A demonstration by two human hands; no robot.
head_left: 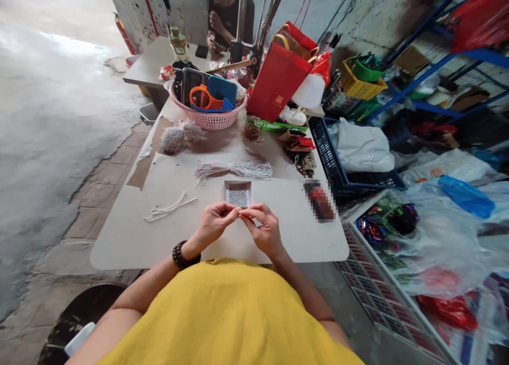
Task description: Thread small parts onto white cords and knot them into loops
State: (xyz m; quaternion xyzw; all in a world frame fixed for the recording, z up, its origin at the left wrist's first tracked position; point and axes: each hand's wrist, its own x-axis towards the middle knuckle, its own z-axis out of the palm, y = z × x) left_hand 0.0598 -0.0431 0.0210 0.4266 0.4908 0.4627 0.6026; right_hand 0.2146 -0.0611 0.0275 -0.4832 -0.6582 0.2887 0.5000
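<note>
Leftmost, loose cords [169, 210] lie left of centre on the table [278, 243]; the left forearm, if swung outward, might sweep them askew. At centre, the left hand [212, 223] and right hand [267, 231] meet, thumb and fingers of each pinched together at the tips; whether something small sits between them is too fine to tell. Any such piece could slip out, since the grip is at the very fingertips. The box [237, 184] stands just beyond, its near edge close to the fingers; a knuckle catching that edge might jolt it and scatter its contents. Behind it, crossing strands in the bundle [234, 169] might tangle if one were pulled quickly.

Appearance, again from left: the loose cords are white, thin and gently bent, several overlapping, with ends spread apart. The bundle is white, long and laid crosswise, fraying outward at its left end. The box is shallow, open and pale-walled; the pieces [238, 197] within are small, greyish and densely heaped, their individual shape unclear.
</note>
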